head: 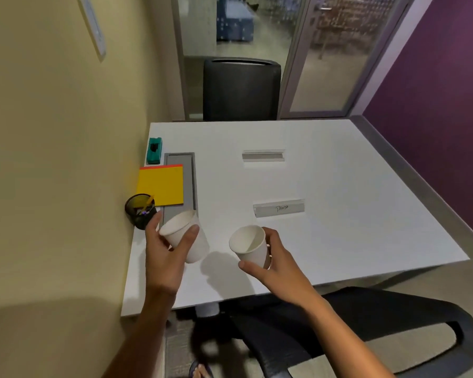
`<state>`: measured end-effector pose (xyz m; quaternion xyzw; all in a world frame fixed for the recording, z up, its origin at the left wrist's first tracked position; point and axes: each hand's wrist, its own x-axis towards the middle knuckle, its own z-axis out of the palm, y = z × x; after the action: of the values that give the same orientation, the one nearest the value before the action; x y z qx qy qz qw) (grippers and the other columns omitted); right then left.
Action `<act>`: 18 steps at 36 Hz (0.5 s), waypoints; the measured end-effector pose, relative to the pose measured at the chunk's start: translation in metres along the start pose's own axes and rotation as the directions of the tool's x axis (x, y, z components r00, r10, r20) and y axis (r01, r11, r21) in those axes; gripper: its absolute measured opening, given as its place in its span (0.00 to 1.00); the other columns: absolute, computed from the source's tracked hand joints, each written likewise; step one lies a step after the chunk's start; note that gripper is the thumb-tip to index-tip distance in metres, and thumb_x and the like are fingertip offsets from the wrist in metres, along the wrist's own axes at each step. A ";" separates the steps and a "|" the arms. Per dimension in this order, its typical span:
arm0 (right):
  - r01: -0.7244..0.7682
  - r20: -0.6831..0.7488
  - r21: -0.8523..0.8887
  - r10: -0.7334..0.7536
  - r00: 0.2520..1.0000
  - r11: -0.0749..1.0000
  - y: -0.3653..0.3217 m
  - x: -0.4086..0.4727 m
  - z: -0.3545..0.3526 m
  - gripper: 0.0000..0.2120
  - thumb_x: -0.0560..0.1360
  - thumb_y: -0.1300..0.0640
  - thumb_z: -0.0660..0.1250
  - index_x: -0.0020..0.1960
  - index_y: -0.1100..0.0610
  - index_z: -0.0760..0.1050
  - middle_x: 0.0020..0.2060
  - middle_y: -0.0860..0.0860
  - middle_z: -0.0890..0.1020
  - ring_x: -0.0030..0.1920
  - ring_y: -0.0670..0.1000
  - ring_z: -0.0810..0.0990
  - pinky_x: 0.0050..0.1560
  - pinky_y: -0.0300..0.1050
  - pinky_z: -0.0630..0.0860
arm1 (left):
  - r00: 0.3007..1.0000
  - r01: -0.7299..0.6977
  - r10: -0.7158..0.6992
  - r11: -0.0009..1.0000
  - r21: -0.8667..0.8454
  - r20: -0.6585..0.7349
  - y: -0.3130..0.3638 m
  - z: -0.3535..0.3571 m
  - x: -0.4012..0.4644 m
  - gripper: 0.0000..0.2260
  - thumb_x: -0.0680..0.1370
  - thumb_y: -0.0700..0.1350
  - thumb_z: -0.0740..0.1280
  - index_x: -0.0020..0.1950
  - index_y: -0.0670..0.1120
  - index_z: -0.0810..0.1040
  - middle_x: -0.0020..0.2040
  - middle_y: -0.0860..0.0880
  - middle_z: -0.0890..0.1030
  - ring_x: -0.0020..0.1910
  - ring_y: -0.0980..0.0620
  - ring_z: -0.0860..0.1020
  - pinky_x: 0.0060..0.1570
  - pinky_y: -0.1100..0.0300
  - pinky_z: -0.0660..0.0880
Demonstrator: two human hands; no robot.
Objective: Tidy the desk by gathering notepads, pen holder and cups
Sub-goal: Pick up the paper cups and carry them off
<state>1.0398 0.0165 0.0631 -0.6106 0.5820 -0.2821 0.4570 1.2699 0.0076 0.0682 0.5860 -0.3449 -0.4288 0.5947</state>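
Both hands [164, 255] [273, 264] gripping cups [183, 236] [250, 245], tilted.

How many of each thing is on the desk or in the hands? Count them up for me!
White paper cups: 2, one in the left hand at, one in the right hand at
Yellow notepad: 1
Black mesh pen holder: 1
Green eraser block: 1
Clear name stands: 2, at and
Total: 7

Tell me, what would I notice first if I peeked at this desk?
Two white paper cups, one held in the left hand and one in the right hand, just above the white desk. Next, the bright yellow notepad by the left wall, with a black mesh pen holder in front of it.
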 end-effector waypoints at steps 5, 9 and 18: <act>0.017 -0.028 0.091 -0.015 1.000 0.996 0.004 -0.014 -0.024 0.36 0.68 0.36 0.75 0.71 0.35 0.61 0.62 0.37 0.76 0.57 0.37 0.78 0.55 0.37 0.78 | 0.999 -0.031 0.030 0.997 0.076 0.013 -0.001 0.008 -0.016 0.39 0.64 0.61 0.78 0.72 0.62 0.66 0.64 0.57 0.77 0.61 0.54 0.78 0.61 0.47 0.78; 0.057 -0.052 0.110 -0.051 0.997 0.992 0.015 -0.032 -0.056 0.32 0.69 0.36 0.74 0.69 0.35 0.65 0.59 0.35 0.78 0.57 0.40 0.79 0.58 0.48 0.81 | 0.995 -0.064 0.055 0.991 0.115 0.080 0.000 0.037 -0.035 0.35 0.64 0.62 0.78 0.69 0.62 0.70 0.63 0.55 0.78 0.61 0.50 0.77 0.58 0.48 0.79; 0.093 -0.199 0.120 -0.068 0.978 0.988 0.056 -0.085 -0.162 0.29 0.68 0.37 0.76 0.64 0.30 0.65 0.58 0.32 0.78 0.56 0.37 0.79 0.48 0.31 0.76 | 0.973 -0.154 0.130 0.981 0.118 0.190 0.001 0.132 -0.091 0.32 0.65 0.56 0.80 0.66 0.63 0.72 0.59 0.59 0.78 0.50 0.67 0.79 0.42 0.69 0.78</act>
<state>0.8585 0.0672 0.0984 -0.5726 0.5790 -0.3956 0.4247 1.1137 0.0378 0.0878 0.5561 -0.4665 -0.4131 0.5500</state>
